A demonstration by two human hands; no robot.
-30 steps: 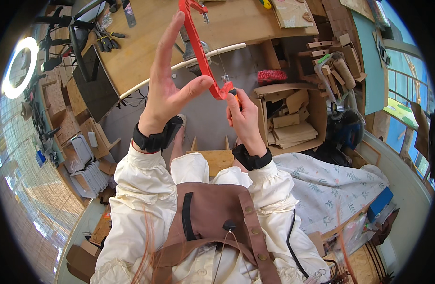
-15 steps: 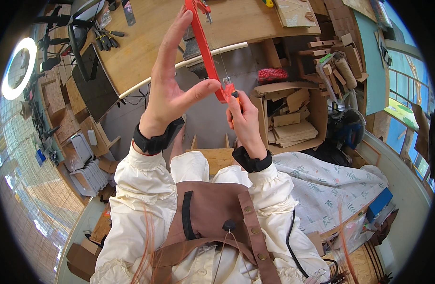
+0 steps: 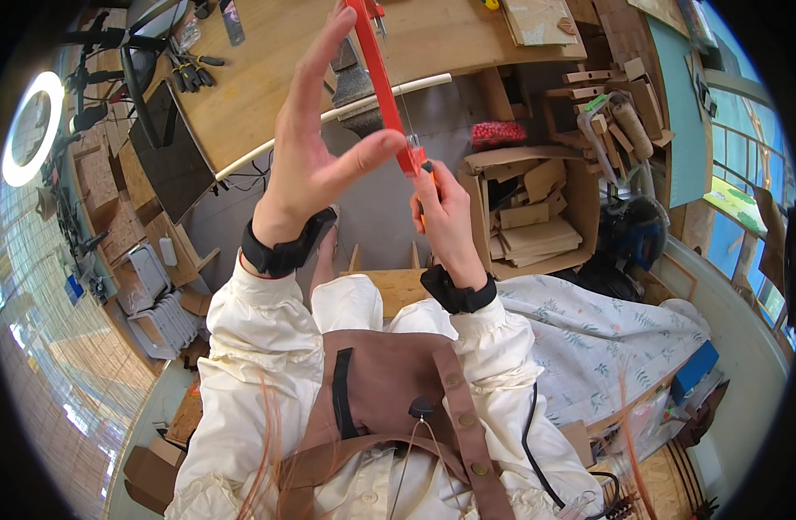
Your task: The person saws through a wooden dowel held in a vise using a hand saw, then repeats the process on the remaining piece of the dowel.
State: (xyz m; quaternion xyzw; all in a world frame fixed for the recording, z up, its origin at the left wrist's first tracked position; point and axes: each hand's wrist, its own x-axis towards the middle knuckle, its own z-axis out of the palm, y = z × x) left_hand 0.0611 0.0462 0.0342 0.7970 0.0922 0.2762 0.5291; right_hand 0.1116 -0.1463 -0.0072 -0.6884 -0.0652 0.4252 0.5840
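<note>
A red-framed fretsaw (image 3: 379, 82) stands raised and slightly tilted in front of me, its upper end near the picture's top edge. A thin blade runs beside the frame down to a small metal clamp. My right hand (image 3: 447, 212) is closed round the saw's handle, of which only a little orange and black shows. Long, outstretched fingers of my left hand (image 3: 307, 160) reach up along the frame's left side. Its thumb points to the right and appears to touch the frame's lower part; the palm holds nothing.
Ahead is a wooden workbench (image 3: 268, 95) with pliers (image 3: 190, 74) and an anvil-like metal block (image 3: 353, 82). A pale rod (image 3: 329, 117) runs along its near edge. To the right stands a cardboard box (image 3: 589, 212) of wood offcuts. A ring light (image 3: 15, 130) glows at left.
The saw's lower end and my right hand have shifted slightly up and to the left. My left hand stays spread beside the frame.
</note>
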